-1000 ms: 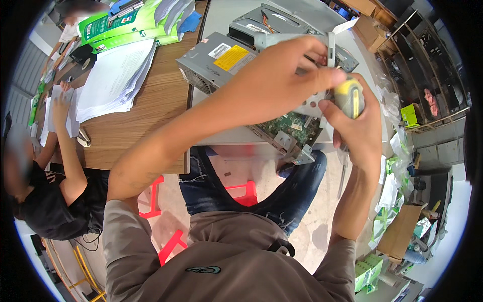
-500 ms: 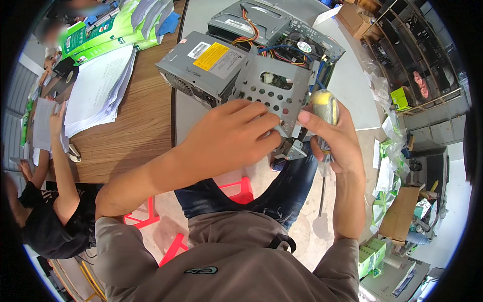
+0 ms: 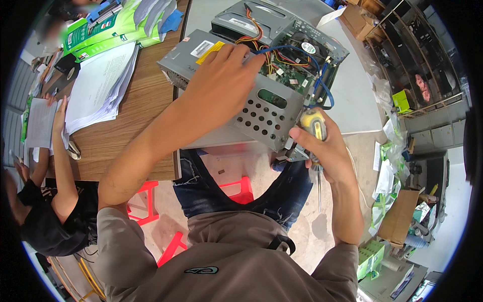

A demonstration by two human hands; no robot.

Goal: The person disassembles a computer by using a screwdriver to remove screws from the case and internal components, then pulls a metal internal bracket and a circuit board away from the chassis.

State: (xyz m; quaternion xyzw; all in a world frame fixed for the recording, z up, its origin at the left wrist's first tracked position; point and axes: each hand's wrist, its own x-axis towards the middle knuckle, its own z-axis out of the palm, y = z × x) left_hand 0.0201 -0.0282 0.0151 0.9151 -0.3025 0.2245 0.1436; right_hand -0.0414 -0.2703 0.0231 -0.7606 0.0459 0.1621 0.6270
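Observation:
An opened computer case (image 3: pixel 271 30) lies on the grey table with its green circuit board (image 3: pixel 292 74) exposed. My left hand (image 3: pixel 224 75) reaches over the power supply (image 3: pixel 183 53), fingers curled at the upper edge of a perforated metal drive bracket (image 3: pixel 260 119); what they grip is hidden. At the bracket's right end, my right hand (image 3: pixel 327 146) is wrapped round a screwdriver (image 3: pixel 313 125) with a yellow and grey handle, its thumb next to the bracket. The screwdriver's thin shaft points down toward me. A blue cable (image 3: pixel 322 75) loops over the board's right side.
To the left, a wooden table (image 3: pixel 146 116) bears stacked papers (image 3: pixel 103 90) and green packs (image 3: pixel 103 35). Another person's arm (image 3: pixel 60 166) is at the far left. Red stools (image 3: pixel 241 191) stand below. A metal shelf (image 3: pixel 417 60) rises at the right.
My left hand has moved up and away from the bracket's near edge to its upper edge. The bracket has shifted down and left, uncovering more circuit board. The right hand, holding the screwdriver, moved slightly down-left.

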